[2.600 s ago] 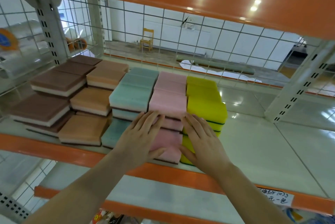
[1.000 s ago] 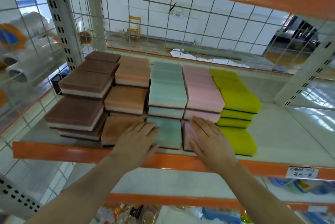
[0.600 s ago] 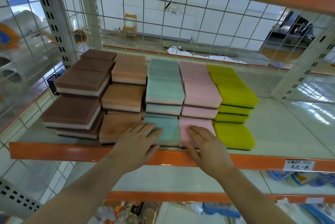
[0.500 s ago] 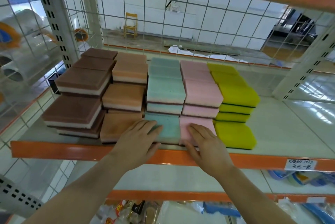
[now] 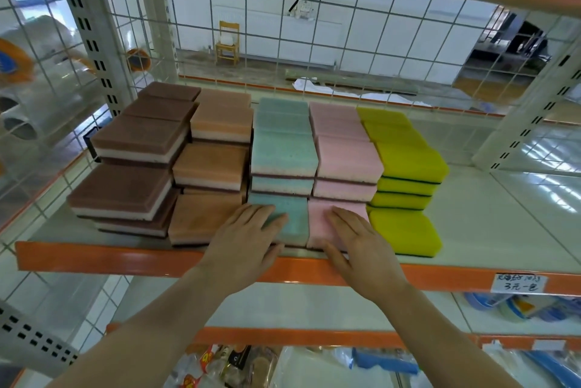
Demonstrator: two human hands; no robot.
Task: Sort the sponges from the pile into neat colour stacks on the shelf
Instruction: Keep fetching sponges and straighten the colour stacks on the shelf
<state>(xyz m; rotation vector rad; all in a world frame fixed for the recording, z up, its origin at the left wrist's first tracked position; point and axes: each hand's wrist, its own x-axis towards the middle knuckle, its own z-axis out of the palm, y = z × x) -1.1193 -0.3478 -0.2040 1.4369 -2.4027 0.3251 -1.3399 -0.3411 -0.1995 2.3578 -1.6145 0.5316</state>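
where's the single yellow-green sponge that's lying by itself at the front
The single yellow-green sponge lies flat at the shelf's front edge, right of the front pink sponge under the right hand, before the yellow-green stack.

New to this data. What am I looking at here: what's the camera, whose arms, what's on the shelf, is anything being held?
There is no robot. A person wears a wide-angle camera on the head, looking forward and down, so the two bare arms coming from the bottom edge are theirs.

On the white metal shelf with an orange front lip stand rows of rectangular foam sponges sorted by colour, from left: dark brown sponges, tan sponges, teal sponges, pink sponges and yellow-green sponges.

Nothing is held. The left hand lies flat with straight fingers over the front teal sponge and its tan neighbour. The right hand lies flat on the front pink sponge.

A handwritten price label hangs on the lip at right.
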